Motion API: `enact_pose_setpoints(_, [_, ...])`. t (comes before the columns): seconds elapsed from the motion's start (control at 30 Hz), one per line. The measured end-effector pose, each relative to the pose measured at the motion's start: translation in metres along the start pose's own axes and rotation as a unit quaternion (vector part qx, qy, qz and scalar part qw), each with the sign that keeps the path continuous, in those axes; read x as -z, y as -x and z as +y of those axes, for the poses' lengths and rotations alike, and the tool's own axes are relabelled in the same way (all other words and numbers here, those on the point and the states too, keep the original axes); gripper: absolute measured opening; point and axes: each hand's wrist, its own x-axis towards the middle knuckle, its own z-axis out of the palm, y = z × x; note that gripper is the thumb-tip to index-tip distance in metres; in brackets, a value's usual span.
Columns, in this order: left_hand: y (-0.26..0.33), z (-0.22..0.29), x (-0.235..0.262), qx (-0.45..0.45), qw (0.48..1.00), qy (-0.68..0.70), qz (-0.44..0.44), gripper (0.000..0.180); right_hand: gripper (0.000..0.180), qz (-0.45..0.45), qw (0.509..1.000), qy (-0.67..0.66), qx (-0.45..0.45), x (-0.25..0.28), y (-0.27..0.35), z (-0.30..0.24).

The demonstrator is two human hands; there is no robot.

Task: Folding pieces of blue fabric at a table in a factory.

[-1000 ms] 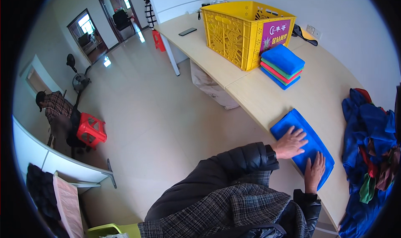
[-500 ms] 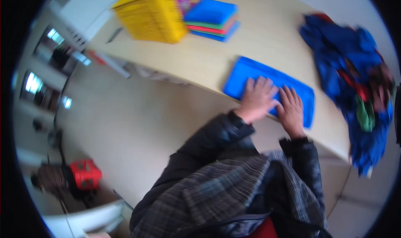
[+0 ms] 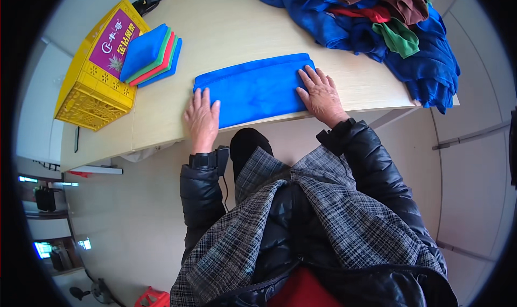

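A folded blue cloth (image 3: 258, 91) lies as a long flat rectangle along the table's front edge. My left hand (image 3: 202, 118) rests on its left end, fingers stretched out. At the opposite end my right hand (image 3: 322, 96) lies flat with its fingers apart, fingertips touching the cloth's right edge. Neither hand grips anything. Further left, a stack of folded cloths (image 3: 153, 56) in blue, green and red leans beside a yellow crate.
The yellow plastic crate (image 3: 102, 99) with a purple panel stands at the table's left. A loose heap of blue, red, green and brown cloths (image 3: 366, 29) covers the back right and hangs over the edge. A black and yellow item (image 3: 156, 0) lies behind the crate.
My hands have moved apart, from close together on the cloth's middle to its two ends. The view has turned, so the cloth now appears level and the heap further back.
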Motion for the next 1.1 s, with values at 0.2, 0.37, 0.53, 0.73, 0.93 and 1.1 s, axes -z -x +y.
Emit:
enact_pose_setpoints(0.2, [-0.011,-0.004,0.019,0.133,0.990,0.053,-0.014,0.063,0.057,0.013,0.999,0.037,0.000,0.014,-0.001,-0.012])
enact_pose_setpoints(0.37, [-0.031,-0.017,0.004,0.175,0.977,0.116,-0.022,0.061,0.054,0.017,0.998,0.050,0.043,0.016,-0.009,-0.042])
enact_pose_setpoints(0.53, [-0.055,-0.052,0.000,0.208,0.947,0.156,-0.186,0.061,0.054,0.019,0.994,0.032,0.105,0.005,-0.027,-0.076])
enact_pose_setpoints(0.73, [-0.050,-0.055,0.002,0.199,0.771,0.578,-0.179,0.048,0.056,-0.008,0.996,0.041,0.082,-0.008,-0.041,-0.081])
enact_pose_setpoints(0.93, [-0.043,-0.045,0.047,0.215,0.638,0.718,-0.175,0.041,0.057,-0.027,0.995,0.027,0.088,-0.013,-0.042,-0.094])
enact_pose_setpoints(1.1, [-0.054,-0.036,0.086,0.201,0.615,0.737,-0.194,0.042,0.058,-0.027,0.994,0.030,0.097,-0.014,-0.043,-0.110])
